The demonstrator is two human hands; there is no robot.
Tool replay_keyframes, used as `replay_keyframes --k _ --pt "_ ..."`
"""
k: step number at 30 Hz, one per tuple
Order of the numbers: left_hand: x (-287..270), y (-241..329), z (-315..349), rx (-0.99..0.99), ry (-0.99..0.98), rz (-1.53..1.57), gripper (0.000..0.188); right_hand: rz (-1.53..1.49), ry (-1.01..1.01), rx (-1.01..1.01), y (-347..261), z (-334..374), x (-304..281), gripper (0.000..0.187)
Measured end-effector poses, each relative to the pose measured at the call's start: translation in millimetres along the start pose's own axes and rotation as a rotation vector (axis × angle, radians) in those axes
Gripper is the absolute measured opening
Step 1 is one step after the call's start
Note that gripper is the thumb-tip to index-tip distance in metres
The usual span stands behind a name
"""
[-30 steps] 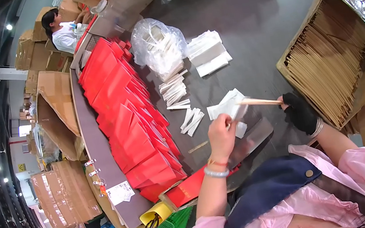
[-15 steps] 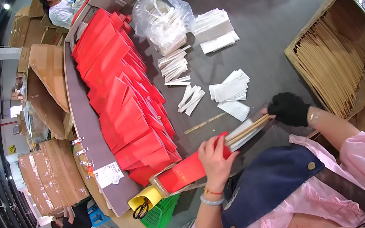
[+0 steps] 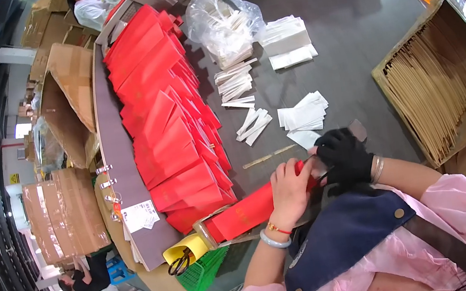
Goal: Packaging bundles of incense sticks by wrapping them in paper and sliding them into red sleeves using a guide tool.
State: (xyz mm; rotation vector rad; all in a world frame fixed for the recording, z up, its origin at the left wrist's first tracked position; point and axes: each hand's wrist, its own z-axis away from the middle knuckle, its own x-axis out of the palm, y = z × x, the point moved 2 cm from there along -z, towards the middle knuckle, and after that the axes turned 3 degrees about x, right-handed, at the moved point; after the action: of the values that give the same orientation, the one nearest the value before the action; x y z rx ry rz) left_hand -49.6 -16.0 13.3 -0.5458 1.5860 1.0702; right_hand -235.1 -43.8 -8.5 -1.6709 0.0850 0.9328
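Seemingly red bag [image 3: 244, 214], between both hands' fingers [image 3: 287, 182]

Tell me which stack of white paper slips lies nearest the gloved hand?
The fanned white stack just beyond the gloved right hand; the other stacks lie farther up the table, by the plastic bag.

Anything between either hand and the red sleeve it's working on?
Nothing visible. The left hand already grips the long red packet near its open end, and the gloved right hand sits right at that end, touching it. What the right hand pinches there is too small to tell.
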Motion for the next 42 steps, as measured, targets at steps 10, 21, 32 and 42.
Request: replay_keyframes --k 10,21,32,42 --pt "-105.6 -80.2 2.1 -0.141 0.244 -0.363 0.03 0.351 0.172 0.082 0.8 13.6 -70.8 0.059" --pt "22.9 -37.9 54.2 -0.631 0.302 0.194 0.088 0.465 -0.003 0.005 -15.5 15.3 -48.8 0.062" --pt "6.7 -77.6 0.3 -0.454 0.295 0.482 0.057 0.226 0.007 -0.145 -7.6 -7.6 4.0 0.072" --pt "7.3 -129.6 -50.3 -0.324 0.346 0.118 0.005 0.377 0.932 0.564 161.1 190.0 -183.6 0.036"
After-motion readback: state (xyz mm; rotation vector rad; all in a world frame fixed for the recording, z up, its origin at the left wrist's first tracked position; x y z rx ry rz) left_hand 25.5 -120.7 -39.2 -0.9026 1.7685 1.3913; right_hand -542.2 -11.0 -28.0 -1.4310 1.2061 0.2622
